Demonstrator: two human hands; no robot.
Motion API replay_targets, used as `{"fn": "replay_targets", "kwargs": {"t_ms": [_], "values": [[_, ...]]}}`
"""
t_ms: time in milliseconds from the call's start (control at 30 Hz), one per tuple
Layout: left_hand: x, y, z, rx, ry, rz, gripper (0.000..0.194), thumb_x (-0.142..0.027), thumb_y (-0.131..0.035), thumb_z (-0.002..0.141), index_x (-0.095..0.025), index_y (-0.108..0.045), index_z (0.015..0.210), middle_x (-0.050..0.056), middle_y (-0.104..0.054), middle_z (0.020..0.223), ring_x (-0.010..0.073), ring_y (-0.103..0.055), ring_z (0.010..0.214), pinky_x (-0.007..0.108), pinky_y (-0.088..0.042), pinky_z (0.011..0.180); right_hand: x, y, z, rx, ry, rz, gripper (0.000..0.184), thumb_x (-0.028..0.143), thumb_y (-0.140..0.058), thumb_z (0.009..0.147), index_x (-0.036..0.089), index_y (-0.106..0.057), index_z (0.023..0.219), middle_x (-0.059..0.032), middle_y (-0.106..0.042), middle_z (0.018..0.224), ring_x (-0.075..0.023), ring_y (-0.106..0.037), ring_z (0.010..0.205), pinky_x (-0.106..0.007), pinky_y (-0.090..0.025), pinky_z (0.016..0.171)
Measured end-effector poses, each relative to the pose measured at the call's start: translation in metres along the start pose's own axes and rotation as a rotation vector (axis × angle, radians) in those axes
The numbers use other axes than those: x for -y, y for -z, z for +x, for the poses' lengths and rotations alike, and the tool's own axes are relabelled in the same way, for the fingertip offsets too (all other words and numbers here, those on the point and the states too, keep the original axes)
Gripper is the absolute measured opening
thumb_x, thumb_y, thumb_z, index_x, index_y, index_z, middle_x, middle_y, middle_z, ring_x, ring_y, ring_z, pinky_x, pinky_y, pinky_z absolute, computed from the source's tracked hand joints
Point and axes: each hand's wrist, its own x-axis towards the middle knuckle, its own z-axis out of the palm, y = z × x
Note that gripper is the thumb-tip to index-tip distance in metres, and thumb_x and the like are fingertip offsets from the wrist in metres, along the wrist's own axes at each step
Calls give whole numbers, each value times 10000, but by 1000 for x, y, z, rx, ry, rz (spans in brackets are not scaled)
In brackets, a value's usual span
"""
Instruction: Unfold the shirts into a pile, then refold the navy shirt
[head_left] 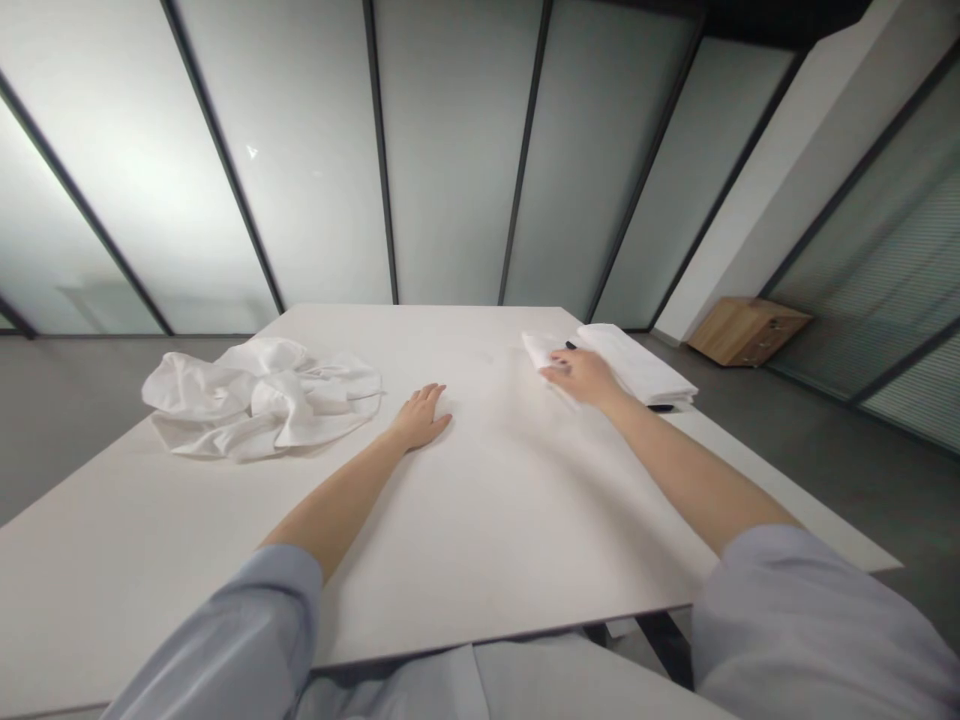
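My left hand (422, 418) lies flat on the white table (450, 540), its fingers stretched out and nothing in them. To its left a crumpled heap of white cloth (262, 400) is spread loosely. On the right side, my right hand (583, 374) is closed on a small folded white cloth (541, 350), which looks slightly smeared by motion. Just beyond that hand sits a flat stack of folded white cloth (637, 365). A dark narrow object (660, 408) pokes out under the stack's near edge; its kind is unclear.
Frosted glass panels (450, 150) with dark frames stand behind the table. A wooden cabinet (739, 330) with drawers is on the grey floor (832, 450) at the right. The table's near edge runs close to my body.
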Motion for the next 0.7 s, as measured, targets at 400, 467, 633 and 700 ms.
{"fn": "replay_targets", "kwargs": {"t_ms": [400, 467, 633, 700], "values": [[-24, 7, -8, 43, -140, 14, 713, -557, -615, 780, -259, -444, 1405, 99, -428, 1465, 322, -354, 1348, 480, -315, 1095, 85, -104, -15, 269, -57, 160, 535, 500, -547, 878, 190, -516, 1313, -148, -544, 1361, -317, -495, 1242, -410, -373, 1004], [-27, 8, -6, 15, -82, 1, 672, -510, -629, 771, -247, -491, 1373, 106, -498, 1384, 320, -416, 1287, 468, -355, 1064, 90, -106, -20, 230, 34, 192, 467, 468, -537, 887, 186, -548, 1258, -135, -562, 1334, -285, -507, 1220, -383, -372, 1003], [-23, 3, 7, -52, 167, -278, 362, -380, -506, 844, -168, -689, 1073, 107, -650, 1120, 298, -550, 1141, 425, -419, 1000, 95, -102, -22, 95, 88, 302, 277, 368, -535, 885, 190, -626, 1076, -103, -645, 1152, -246, -547, 1110, -348, -390, 958], [-15, -1, 14, -62, 275, -582, 401, -408, -420, 894, -135, -687, 1016, 105, -689, 1020, 285, -613, 1054, 406, -471, 930, 93, -101, -20, 24, 60, 334, 232, 338, -506, 894, 183, -637, 1006, -99, -659, 1052, -241, -564, 1033, -345, -408, 925]]}}
